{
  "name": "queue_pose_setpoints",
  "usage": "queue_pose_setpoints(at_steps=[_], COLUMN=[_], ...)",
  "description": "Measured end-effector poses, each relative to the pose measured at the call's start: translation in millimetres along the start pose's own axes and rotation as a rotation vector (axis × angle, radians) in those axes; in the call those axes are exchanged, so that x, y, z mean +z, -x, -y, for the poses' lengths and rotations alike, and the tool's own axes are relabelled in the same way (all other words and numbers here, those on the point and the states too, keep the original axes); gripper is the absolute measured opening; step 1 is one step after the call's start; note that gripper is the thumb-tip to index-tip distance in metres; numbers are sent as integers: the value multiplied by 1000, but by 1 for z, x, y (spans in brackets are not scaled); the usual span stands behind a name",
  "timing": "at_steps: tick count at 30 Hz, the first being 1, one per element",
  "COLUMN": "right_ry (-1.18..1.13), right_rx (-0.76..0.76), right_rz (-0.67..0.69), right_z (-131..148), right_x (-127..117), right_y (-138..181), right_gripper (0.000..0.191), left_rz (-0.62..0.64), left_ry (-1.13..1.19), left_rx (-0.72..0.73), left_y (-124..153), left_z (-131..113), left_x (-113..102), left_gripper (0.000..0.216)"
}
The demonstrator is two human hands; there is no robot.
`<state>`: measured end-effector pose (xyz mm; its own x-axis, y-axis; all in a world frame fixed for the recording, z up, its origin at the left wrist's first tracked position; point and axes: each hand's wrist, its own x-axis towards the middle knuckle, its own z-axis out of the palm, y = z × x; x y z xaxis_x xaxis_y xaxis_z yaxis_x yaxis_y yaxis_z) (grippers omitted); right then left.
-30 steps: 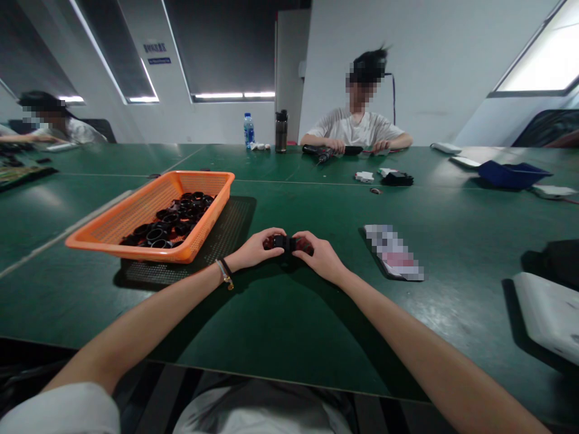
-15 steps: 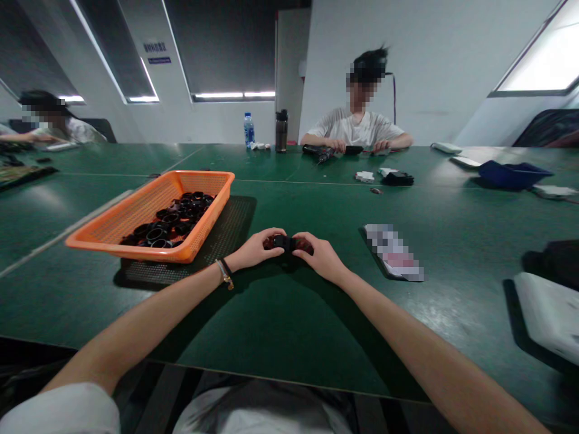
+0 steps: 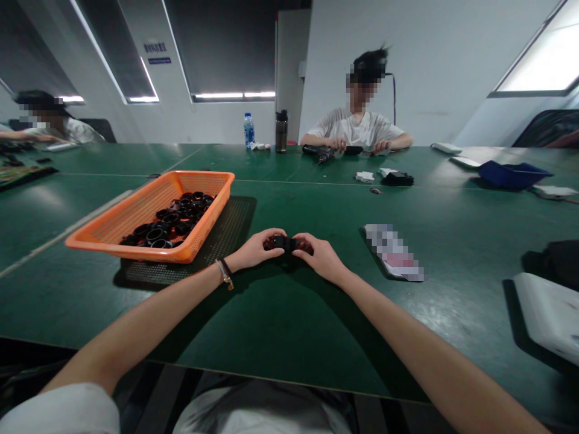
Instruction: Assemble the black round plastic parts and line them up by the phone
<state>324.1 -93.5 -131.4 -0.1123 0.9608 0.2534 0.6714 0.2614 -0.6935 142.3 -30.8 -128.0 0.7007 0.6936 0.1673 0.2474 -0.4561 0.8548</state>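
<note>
Between my hands is a small black ring-shaped part, held just above or on the green table. My left hand pinches its left side with thumb and fingers. From the other side, the thumb and fingers of my right hand close on its right edge. My fingers cover parts of it, so its full shape is hidden. To the left stands an orange plastic basket with several similar black ring-shaped parts piled inside.
A phone-like flat object lies right of my hands, with a white case farther right. Beyond are a blue tray, a dark bottle and a water bottle. A person sits opposite, another at far left.
My hands and the black ring-shaped part stay almost in the same place. The person at far left has shifted slightly to the left.
</note>
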Motion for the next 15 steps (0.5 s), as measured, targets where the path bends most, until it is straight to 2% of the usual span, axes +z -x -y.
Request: queue_pose_setpoints(at_steps=[15], right_ry=[22], right_rx=[3], right_rz=[1], right_z=[-1], right_x=[1], right_y=[0], right_gripper=[21], left_rz=[-9], left_ry=[-1], left_rx=[-17], left_y=[0], left_z=[0], left_x=[0], left_gripper=[35])
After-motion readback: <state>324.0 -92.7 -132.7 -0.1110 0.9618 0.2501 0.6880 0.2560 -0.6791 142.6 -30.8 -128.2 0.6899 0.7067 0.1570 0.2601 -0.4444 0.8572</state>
